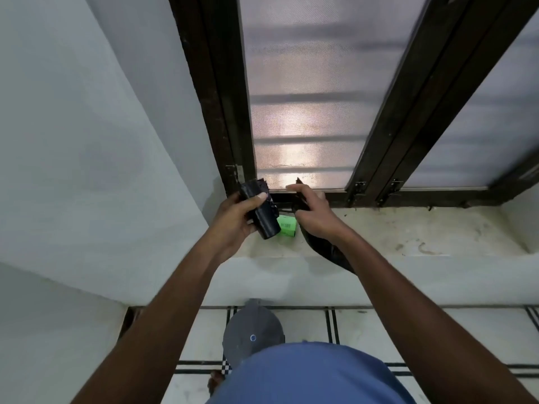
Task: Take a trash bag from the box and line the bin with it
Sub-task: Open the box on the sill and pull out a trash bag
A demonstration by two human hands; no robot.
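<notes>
My left hand point(233, 217) is shut around a black roll of trash bags point(262, 214), held above the windowsill. My right hand point(313, 212) grips one black trash bag point(326, 252); the bag hangs down from that hand past the sill's edge and is apart from the roll. A small green box point(286, 225) lies on the windowsill point(408, 234) between my two hands. On the floor below, a grey round bin point(250, 330) with a lid stands near my body, partly hidden by my blue shirt.
A dark-framed window point(315, 97) with frosted mesh panes rises behind the sill. A white wall point(87, 141) closes the left side. The floor point(379, 330) has pale tiles with black lines. A foot point(214, 380) shows beside the bin.
</notes>
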